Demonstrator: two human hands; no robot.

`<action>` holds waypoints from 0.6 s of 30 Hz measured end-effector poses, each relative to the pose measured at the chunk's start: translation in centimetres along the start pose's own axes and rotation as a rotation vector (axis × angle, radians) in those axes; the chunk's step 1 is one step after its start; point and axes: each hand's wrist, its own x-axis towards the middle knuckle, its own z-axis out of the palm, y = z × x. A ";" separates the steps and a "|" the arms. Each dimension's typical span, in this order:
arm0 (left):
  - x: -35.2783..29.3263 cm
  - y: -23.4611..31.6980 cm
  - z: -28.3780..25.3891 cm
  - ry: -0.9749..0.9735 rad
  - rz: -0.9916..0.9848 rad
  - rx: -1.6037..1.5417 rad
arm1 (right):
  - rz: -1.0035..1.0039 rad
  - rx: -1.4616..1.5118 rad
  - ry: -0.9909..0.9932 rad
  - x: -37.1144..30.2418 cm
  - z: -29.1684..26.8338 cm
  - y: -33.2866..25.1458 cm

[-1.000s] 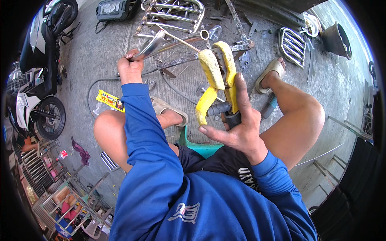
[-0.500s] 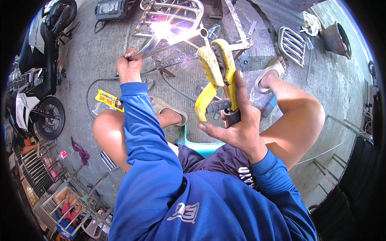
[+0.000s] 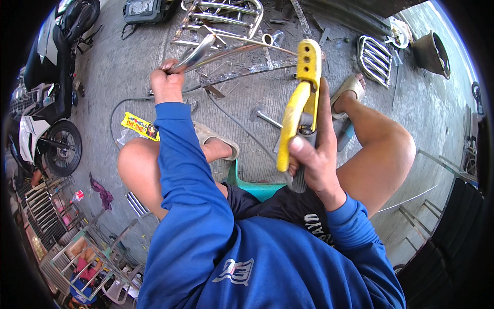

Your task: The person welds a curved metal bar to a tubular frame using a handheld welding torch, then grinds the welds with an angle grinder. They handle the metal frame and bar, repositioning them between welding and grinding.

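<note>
And the left hand (image 3: 167, 85) clasps the tube (image 3: 196, 53) at 11 o'clock, the right hand (image 3: 318, 159) the yellow clamp (image 3: 295, 113): seemingly rod (image 3: 278, 48) lining-up, calling for steadiness!

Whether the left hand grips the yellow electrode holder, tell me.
No, the right hand grips the yellow electrode holder; the left hand holds metal tubing.

One wide fisheye camera, the left of a side-by-side pair on the person's head, looks steeply down and slightly forward. Nearest the lens, the blue sweatshirt (image 3: 206, 268) fills the lower middle; the yellow clamp (image 3: 297, 103) stands higher, between lens and floor (image 3: 146, 69). The floor lies farthest below, its outer parts bending toward the round, dark rim.
</note>
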 end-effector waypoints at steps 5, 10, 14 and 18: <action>0.3 -0.3 -0.2 -0.019 0.006 -0.003 | -0.390 -0.419 -0.040 0.3 0.1 0.6; 0.4 0.2 0.0 0.015 -0.034 -0.021 | -0.677 -0.970 -0.177 -0.3 -0.4 1.5; 0.0 0.1 0.0 0.019 -0.009 0.007 | -0.661 -0.769 -0.044 0.2 -0.4 2.0; 0.3 -0.1 0.1 0.043 -0.002 -0.004 | -0.675 -0.772 -0.059 0.5 -0.6 2.0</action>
